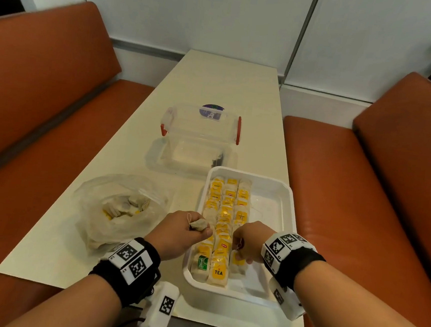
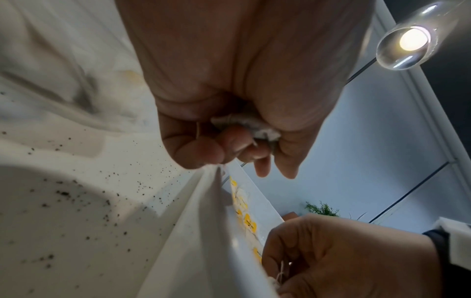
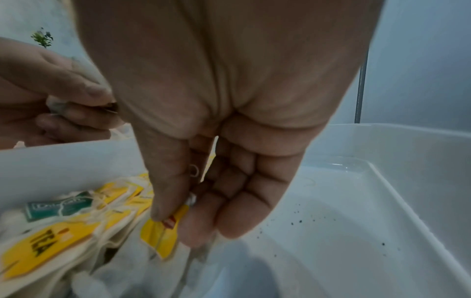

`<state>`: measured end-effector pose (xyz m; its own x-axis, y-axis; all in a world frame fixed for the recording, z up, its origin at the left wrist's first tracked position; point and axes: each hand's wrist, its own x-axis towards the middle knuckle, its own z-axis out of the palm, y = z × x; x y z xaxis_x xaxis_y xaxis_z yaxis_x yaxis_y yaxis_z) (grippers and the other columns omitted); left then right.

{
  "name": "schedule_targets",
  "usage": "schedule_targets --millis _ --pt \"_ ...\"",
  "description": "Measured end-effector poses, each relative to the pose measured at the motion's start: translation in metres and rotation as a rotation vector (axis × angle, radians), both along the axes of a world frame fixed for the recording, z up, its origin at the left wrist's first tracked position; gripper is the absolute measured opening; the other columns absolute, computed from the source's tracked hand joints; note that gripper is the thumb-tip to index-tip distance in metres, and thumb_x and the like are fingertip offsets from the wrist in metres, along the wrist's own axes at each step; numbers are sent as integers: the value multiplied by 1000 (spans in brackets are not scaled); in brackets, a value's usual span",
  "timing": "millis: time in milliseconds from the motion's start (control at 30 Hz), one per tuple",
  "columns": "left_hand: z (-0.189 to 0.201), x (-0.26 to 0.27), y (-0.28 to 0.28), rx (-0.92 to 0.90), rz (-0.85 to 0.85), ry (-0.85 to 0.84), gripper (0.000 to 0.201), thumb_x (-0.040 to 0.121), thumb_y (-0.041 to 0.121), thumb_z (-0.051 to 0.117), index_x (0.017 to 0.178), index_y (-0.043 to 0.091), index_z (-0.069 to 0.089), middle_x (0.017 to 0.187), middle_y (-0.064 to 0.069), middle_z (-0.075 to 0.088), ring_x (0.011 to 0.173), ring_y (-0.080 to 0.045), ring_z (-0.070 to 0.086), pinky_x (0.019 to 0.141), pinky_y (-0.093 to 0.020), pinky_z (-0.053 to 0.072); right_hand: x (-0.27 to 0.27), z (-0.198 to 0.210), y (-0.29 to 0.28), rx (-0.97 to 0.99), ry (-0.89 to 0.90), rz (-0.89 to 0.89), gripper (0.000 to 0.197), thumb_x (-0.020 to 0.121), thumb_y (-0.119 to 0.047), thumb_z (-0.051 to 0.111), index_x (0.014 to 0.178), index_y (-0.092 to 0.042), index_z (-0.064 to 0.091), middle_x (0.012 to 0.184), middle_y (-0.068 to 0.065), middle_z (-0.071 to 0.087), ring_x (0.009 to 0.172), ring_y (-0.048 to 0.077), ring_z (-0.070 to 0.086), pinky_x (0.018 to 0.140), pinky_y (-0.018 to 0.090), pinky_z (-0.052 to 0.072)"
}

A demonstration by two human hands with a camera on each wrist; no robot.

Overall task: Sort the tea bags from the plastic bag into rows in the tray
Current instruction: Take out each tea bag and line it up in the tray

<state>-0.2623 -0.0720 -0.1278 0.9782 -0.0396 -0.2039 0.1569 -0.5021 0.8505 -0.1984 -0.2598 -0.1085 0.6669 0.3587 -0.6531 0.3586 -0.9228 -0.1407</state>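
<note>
Fingers (image 2: pixel 193 153) of the left hand (image 1: pixel 179 234) curl tight around a crumpled tea bag (image 1: pixel 198 224) over the tray's left rim, lower centre of the head view; right hand (image 1: pixel 250 240) just beside it pinches a yellow tag (image 3: pixel 159 236) between thumb and fingertips, low inside the white tray (image 1: pixel 284 195). Three rows of tea bags (image 1: pixel 227 211) fill the tray's left side, right side bare with dark specks. Plastic bag (image 1: pixel 119 207) with more tea bags sits left of the tray on the table (image 1: pixel 216 85), clear box (image 1: pixel 202 125) behind.
</note>
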Motion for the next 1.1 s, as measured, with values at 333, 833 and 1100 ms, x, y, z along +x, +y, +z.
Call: schedule_targets --millis 333,833,1100 --pt "4 -2 -2 -23 12 28 25 87 32 68 86 7 66 68 5 62 55 -2 54 57 -23 43 2 1 5 -39 -53 3 26 86 -21 68 111 -13 63 104 4 68 82 17 62 71 25 50" --pt "41 2 -30 -1175 556 339 28 102 27 43 87 5 52 55 -6 61 45 -15 60 46 -27 52 -22 42 34 638 -353 -25 29 76 -47 72 86 -22 63 86 -6 56 82 10 50 65 21 36" --pt "39 2 -34 -1197 503 320 38 103 34 37 92 3 55 73 -14 69 66 -22 68 72 -42 54 -20 43 23 706 -345 -127 8 86 -30 63 88 -23 64 90 -9 63 75 2 52 65 20 37"
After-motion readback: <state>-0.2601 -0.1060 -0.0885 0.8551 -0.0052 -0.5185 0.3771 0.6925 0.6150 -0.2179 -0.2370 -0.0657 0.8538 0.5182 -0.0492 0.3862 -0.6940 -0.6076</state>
